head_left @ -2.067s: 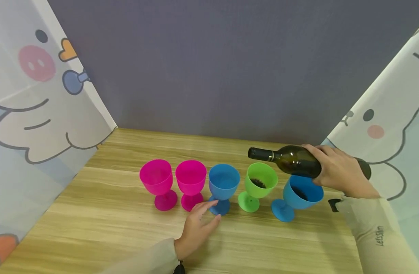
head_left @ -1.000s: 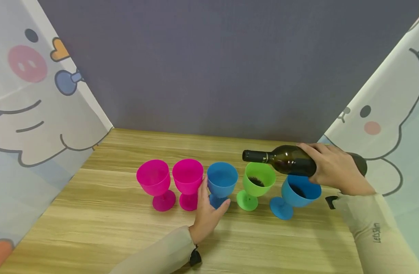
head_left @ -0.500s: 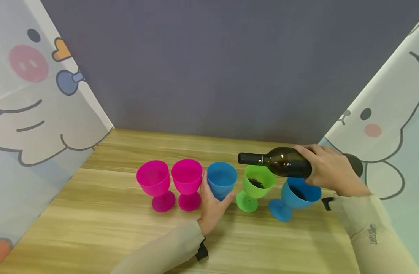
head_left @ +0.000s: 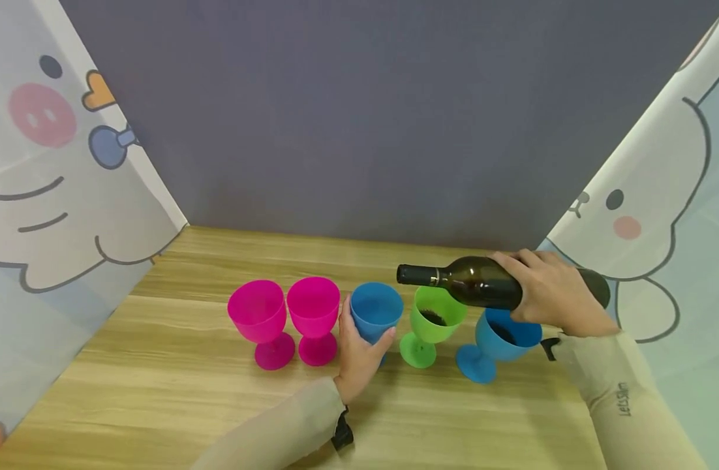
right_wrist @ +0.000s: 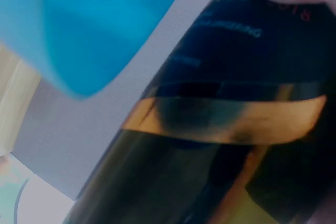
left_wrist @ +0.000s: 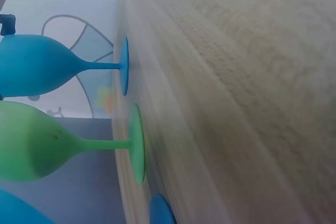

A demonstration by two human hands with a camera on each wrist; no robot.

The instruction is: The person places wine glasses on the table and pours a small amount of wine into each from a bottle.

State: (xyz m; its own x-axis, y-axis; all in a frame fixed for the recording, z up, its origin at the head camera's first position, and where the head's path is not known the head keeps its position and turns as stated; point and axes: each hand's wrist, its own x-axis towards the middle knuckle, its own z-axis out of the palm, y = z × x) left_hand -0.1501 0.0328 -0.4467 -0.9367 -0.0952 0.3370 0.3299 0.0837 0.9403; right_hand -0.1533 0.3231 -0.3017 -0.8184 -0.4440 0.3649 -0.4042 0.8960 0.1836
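Observation:
My right hand (head_left: 550,294) grips a dark green wine bottle (head_left: 479,282) around its body, nearly level, neck pointing left. The mouth is just above and right of the middle blue goblet (head_left: 376,305). My left hand (head_left: 358,363) holds that goblet by its bowl, fingers on the left side and thumb at the front; the stem is mostly hidden. Under the bottle stand a green goblet (head_left: 423,321) and another blue goblet (head_left: 505,347), each with dark liquid inside. Close up in the right wrist view are the bottle's dark label (right_wrist: 210,61) and the right-hand blue goblet (right_wrist: 110,19).
Two pink goblets (head_left: 256,310) (head_left: 314,307) stand left of my left hand, completing a row on the wooden table (head_left: 177,365). A grey panel (head_left: 336,117) closes off the back. Cartoon-printed sheets (head_left: 72,222) flank both sides.
My left hand has come up and right from the table's front to take hold of the middle blue goblet. The bottle has moved left, bringing its mouth closer to that goblet.

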